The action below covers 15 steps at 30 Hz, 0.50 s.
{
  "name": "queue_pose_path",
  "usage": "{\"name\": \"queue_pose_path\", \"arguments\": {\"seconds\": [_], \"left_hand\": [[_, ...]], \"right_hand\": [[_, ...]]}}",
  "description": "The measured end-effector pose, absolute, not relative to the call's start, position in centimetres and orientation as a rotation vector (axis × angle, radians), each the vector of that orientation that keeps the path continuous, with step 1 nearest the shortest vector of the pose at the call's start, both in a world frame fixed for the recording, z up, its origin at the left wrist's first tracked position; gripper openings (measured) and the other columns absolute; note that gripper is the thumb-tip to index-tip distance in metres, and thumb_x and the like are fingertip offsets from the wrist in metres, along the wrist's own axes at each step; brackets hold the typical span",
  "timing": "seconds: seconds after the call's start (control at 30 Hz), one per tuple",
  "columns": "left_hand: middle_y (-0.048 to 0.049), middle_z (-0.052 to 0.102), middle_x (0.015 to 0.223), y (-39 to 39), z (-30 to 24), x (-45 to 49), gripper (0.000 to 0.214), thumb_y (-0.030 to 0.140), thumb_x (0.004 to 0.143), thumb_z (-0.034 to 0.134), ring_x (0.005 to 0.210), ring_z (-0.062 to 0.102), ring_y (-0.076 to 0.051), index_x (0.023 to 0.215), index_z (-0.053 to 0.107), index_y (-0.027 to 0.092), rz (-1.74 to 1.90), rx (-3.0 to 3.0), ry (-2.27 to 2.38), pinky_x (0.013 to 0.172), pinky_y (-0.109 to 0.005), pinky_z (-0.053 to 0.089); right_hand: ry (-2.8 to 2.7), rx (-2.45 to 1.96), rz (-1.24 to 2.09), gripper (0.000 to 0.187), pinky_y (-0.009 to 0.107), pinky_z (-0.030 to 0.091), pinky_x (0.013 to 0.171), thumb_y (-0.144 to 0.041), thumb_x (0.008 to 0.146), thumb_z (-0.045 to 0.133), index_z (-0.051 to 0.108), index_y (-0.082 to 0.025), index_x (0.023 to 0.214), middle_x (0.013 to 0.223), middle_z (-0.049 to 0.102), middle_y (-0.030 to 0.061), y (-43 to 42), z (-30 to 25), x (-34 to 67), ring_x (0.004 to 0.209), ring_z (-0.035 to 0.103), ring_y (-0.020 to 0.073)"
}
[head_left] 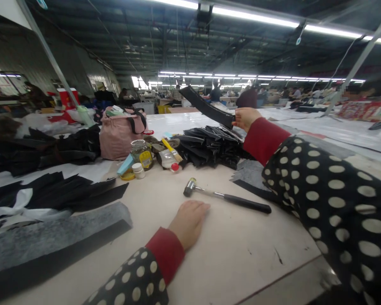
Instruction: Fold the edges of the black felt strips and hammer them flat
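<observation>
Beyond the left hand (pixel 189 222) and up to its right, I see the right hand (pixel 247 118) raised above the desk (pixel 235 245), its thumb and fingers pinched on the near end of a black strip (pixel 206 106). That strip slants up and away to the left of the right hand, in the air, its far end the higher one. Below it, just ahead of and beneath the right hand, I have a loose pile of black pieces (pixel 206 146) heaped on the desk. The left hand lies palm down on the desk, relaxed and open, and I can make out nothing in its grasp. Just past its fingers is a hammer (pixel 231 199), apart from them, with its metal head toward the left hand and its black handle running off to the right. Farther ahead of the left hand and to its left, I see a glass jar (pixel 141 152) with a yellow label, a small white-capped pot (pixel 139 170) close in front of it, and a yellow-handled brush (pixel 168 145) to its right. Behind the jar stands a pink bag (pixel 117 135). Well to the left of the left hand lies a broad grey-and-black strip (pixel 51 231), with a fan of black pieces (pixel 89 192) behind it.
</observation>
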<state>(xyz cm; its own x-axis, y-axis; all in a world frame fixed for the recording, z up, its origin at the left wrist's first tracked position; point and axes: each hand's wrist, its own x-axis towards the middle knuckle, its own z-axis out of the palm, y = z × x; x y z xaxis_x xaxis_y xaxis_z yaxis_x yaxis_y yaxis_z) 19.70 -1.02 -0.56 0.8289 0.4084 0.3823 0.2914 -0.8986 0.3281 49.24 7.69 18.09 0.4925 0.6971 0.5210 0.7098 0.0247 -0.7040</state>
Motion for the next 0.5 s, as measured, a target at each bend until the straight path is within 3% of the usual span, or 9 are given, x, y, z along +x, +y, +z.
{"name": "queue_pose_path", "arguments": {"seconds": [0.07,0.17,0.27,0.33,0.5], "left_hand": [[-0.0042,0.054,0.107,-0.9,-0.5,19.7,0.036,0.008,0.078,0.039,0.101,0.046,-0.018,0.111,0.048,0.021,0.639,2.746,0.528,0.092,-0.036,0.035],[-0.0050,0.055,0.105,-0.9,-0.5,19.7,0.033,0.009,0.078,0.040,0.098,0.047,-0.018,0.108,0.050,0.020,0.613,2.740,0.527,0.090,-0.036,0.038],[-0.0053,0.056,0.103,-1.0,-0.5,19.8,0.030,0.010,0.079,0.040,0.096,0.047,-0.019,0.105,0.052,0.019,0.590,2.749,0.534,0.088,-0.036,0.039],[-0.0051,0.055,0.103,-1.0,-0.5,19.8,0.029,0.010,0.079,0.040,0.096,0.047,-0.019,0.104,0.052,0.019,0.592,2.756,0.535,0.087,-0.036,0.039],[-0.0050,0.056,0.103,-0.9,-0.7,19.9,0.028,0.010,0.079,0.040,0.096,0.047,-0.018,0.101,0.054,0.019,0.605,2.776,0.524,0.088,-0.035,0.039]], "right_hand": [[-1.163,-1.717,-0.006,0.036,0.020,0.045,0.059,-0.013,0.081,0.029,0.043,-0.001,0.112,0.101,0.054,0.0098,7.5,18.0,50.4,0.077,0.056,0.0088],[-1.290,-1.839,-0.046,0.032,0.027,0.048,0.063,-0.018,0.076,0.046,0.053,-0.008,0.106,0.099,0.057,0.0094,4.9,15.6,50.6,0.083,0.055,0.0164],[-1.825,-2.199,-0.207,0.029,0.030,0.043,0.075,-0.027,0.080,0.041,0.061,-0.014,0.095,0.090,0.063,0.0063,0.8,11.4,49.1,0.084,0.056,0.0179],[-2.063,-2.408,-0.228,0.027,0.031,0.043,0.073,-0.028,0.080,0.041,0.064,-0.016,0.089,0.086,0.064,0.0074,-1.8,8.5,47.9,0.082,0.058,0.0197],[-2.086,-2.604,-0.189,0.024,0.036,0.044,0.067,-0.011,0.076,0.042,0.064,-0.011,0.087,0.089,0.063,0.0160,-5.7,3.8,45.9,0.081,0.059,0.0256]]}}
